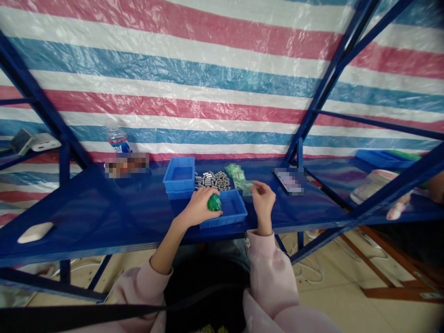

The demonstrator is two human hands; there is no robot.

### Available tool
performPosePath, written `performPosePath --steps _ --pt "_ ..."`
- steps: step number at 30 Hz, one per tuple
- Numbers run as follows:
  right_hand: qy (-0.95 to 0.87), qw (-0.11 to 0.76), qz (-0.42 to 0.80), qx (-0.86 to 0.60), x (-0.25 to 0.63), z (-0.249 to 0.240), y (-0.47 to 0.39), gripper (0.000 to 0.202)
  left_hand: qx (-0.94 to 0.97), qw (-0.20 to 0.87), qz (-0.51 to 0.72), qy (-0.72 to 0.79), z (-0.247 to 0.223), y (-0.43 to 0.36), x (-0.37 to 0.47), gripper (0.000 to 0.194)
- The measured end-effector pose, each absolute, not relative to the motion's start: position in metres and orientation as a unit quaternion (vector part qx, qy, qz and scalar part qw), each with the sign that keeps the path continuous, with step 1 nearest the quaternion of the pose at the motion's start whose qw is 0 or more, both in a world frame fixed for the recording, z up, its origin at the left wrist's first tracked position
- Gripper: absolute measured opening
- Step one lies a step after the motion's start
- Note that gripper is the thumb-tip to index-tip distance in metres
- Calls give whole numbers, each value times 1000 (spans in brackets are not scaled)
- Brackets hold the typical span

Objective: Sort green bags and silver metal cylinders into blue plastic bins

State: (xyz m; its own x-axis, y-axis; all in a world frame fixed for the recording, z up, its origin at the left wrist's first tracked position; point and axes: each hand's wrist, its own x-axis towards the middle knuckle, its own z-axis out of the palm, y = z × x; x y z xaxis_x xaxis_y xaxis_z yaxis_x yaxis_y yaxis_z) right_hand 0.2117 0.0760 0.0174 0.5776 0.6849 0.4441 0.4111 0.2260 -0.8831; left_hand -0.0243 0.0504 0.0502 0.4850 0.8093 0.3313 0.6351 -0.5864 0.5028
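While my left hand [200,206] is gripping a green bundle [214,202] over the near blue tray [239,213], my right hand [262,200] is pinching a small green packet [248,187] at its ten o'clock, beside the grey metal pieces [213,180] on the worktop [104,208].

Tarpaulin backdrop [215,69]: horizontal stripes of red, white and blue, repeating.
Tabletop [104,208]: deep blue; frame struts [333,69] the same blue.
Near tray [231,210]: blue plastic. Far tray [180,176]: matching blue.
Small bag [214,202] in the left hand [199,207]: bright green.
Heap of clear bags [236,175]: pale green.
Pile of small metal parts [213,180]: grey.
Sleeves [267,268]: pale pink.
Bottle [119,138]: clear, blue label.
Oval object [35,232] at left edge: white.
Floor [333,282]: beige.
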Motion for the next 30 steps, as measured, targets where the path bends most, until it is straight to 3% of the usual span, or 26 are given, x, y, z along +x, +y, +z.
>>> performPosePath --steps 3,7,10,15,22,30 --pt "-428 698 161 -550 204 29 68 40 847 156 277 426 50 51 -24 42" --pt "-458 695 188 -521 188 46 50 49 848 157 272 426 51 50 -24 42" --pt "-521 633 216 -530 176 53 38 47 848 158 272 426 53 49 -24 43" --pt "-635 482 191 -573 160 54 28 8 846 160 275 428 53 50 -24 44" --pt "-629 345 160 -678 132 65 20 8 850 153 278 420 51 51 -24 44" --pt "-668 337 154 -646 124 60 25 14 853 145 274 419 54 50 -23 40"
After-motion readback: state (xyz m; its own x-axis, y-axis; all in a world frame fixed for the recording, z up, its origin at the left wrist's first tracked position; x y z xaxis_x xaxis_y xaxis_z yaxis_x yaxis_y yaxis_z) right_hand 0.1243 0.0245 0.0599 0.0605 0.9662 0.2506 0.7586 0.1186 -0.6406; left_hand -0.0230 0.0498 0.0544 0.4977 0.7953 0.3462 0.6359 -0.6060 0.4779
